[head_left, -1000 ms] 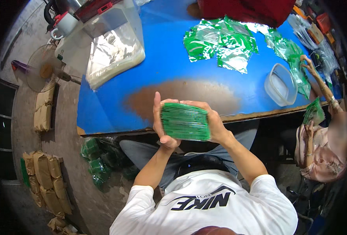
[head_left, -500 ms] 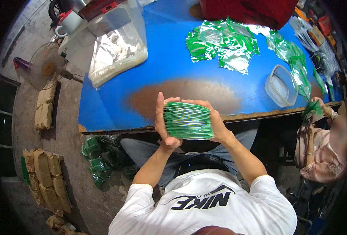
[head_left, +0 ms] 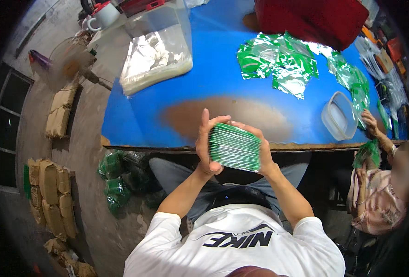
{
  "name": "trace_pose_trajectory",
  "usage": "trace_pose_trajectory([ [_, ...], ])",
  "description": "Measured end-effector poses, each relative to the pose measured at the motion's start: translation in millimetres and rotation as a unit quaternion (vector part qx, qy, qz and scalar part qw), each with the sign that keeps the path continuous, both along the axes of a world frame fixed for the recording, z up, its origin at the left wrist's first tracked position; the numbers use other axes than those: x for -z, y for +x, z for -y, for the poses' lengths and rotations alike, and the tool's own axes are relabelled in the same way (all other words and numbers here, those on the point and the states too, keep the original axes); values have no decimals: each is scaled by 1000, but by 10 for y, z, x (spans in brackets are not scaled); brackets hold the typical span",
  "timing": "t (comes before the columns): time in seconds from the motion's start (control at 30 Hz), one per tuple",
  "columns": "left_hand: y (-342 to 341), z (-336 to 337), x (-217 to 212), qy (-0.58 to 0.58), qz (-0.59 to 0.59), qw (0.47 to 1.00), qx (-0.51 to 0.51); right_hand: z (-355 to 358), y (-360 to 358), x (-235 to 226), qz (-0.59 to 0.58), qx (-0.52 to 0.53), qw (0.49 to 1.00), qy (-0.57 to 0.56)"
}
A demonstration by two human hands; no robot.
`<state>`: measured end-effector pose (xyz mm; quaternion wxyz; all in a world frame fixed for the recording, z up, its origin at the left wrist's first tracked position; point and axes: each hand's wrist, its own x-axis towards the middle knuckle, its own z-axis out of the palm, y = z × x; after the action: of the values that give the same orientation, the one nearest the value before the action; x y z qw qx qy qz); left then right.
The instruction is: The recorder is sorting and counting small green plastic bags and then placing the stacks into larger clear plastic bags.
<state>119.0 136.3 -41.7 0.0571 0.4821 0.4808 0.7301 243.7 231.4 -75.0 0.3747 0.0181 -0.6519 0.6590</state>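
A thick stack of thin, flat green packets [head_left: 234, 147] is held between my two hands, just in front of the table's near edge. Their pale edges face up in close parallel rows, and the stack leans lower on its right side. My left hand [head_left: 203, 145] closes on the left end, thumb at the near corner and one finger pointing away from it. My right hand [head_left: 266, 154] wraps the right end, with its fingers along the far side. What the packets contain cannot be made out.
On the blue table [head_left: 213, 78] lie clear plastic bags [head_left: 163, 55], shiny green packets [head_left: 294, 69], a clear tub [head_left: 341, 117] and a red bin [head_left: 311, 21]. At right, a co-worker's hand [head_left: 372, 123] reaches to the table. Wrapped brown bundles [head_left: 49, 184] and green bags [head_left: 116, 184] lie on the floor.
The stack in my hands has tipped, its right side now lower. The whole view has shifted. The co-worker's one hand now reaches to the table, while the green bunch sits lower in the other.
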Motion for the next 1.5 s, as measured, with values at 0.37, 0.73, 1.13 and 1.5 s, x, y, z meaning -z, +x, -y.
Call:
trace_pose_trajectory([
  [0.37,-208,175,-392,-245,241,916,207,-304,219,-147,189,-167,896,-365],
  [0.73,-23,144,-462,-334,271,864,263,-340,257,493,84,-274,791,-540],
  [1.13,52,116,-449,-348,229,863,285,-200,308,262,101,-226,781,-573],
  [1.5,147,147,-601,-349,43,926,137,-414,316,506,106,-279,790,-536],
])
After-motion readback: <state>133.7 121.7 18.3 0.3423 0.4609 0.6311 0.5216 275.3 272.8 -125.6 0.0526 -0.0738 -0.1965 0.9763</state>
